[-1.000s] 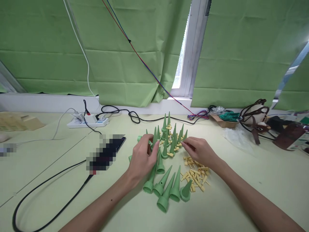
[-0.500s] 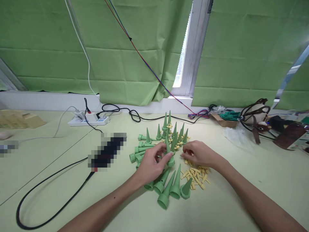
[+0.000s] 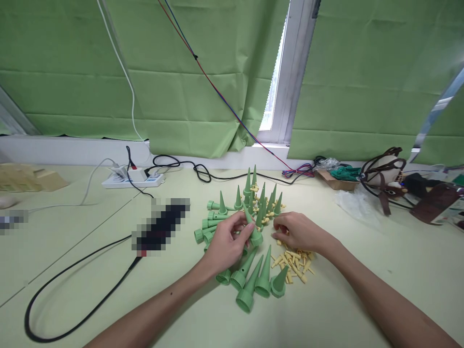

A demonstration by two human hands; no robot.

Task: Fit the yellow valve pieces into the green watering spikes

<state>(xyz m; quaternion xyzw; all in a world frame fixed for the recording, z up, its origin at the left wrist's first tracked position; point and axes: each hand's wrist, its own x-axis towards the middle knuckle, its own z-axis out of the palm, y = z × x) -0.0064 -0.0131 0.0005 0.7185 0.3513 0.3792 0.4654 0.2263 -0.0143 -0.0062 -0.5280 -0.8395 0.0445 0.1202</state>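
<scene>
My left hand [image 3: 227,242] is closed around a green plastic cone spike [image 3: 256,237], whose wide capped base points toward me and whose tip leans up and left. My right hand [image 3: 302,233] has its fingers curled in a pinch just right of that spike; whatever lies between the fingertips is hidden. Under it spreads a heap of small yellow plastic fittings [image 3: 297,266]. Beyond my hands, several green spikes [image 3: 271,202] stand upright, some with yellow fittings in their sides. Loose green spikes [image 3: 264,280] lie in front of and left of my left hand.
At the left lies a blurred dark device [image 3: 163,227] with a looping black cable [image 3: 65,340]. A white power strip [image 3: 152,181] stands along the wall. The far right holds a cardboard box [image 3: 335,180], plastic wrap [image 3: 357,205] and a dark red pouch [image 3: 437,200].
The spike in my left hand has tipped, its point swinging left and its base turning toward my right. My right hand has barely moved.
</scene>
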